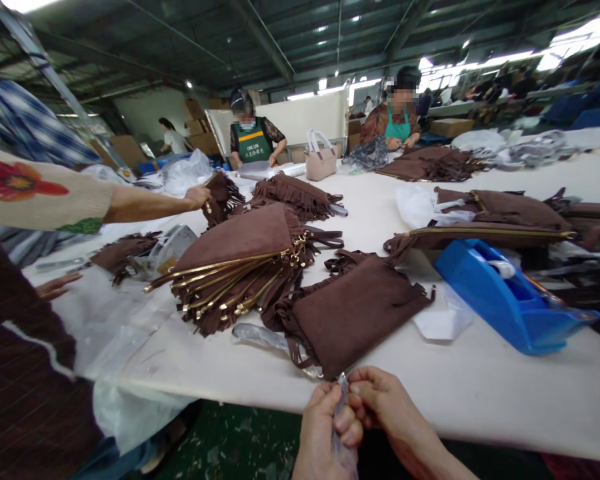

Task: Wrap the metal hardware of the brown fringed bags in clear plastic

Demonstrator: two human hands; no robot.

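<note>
A brown fringed bag [353,310] lies flat at the table's front edge, one corner pointing toward me. Just below that corner, my left hand [323,427] is closed around a strap wrapped in clear plastic [339,410]. My right hand [387,407] pinches at the strap's top end, its fingertips against my left fingers. A small metal clasp [342,377] shows between the hands and the bag; whether it is hooked on, I cannot tell. Beside the bag lies another plastic-wrapped strip [263,337].
Left of the bag rises a stack of brown bags [240,243] with gold zippers. A blue tape dispenser [500,293] stands at right near more brown bags [510,213]. A co-worker's hand [199,197] holds a fringed piece at left. Two people work across the table [480,387].
</note>
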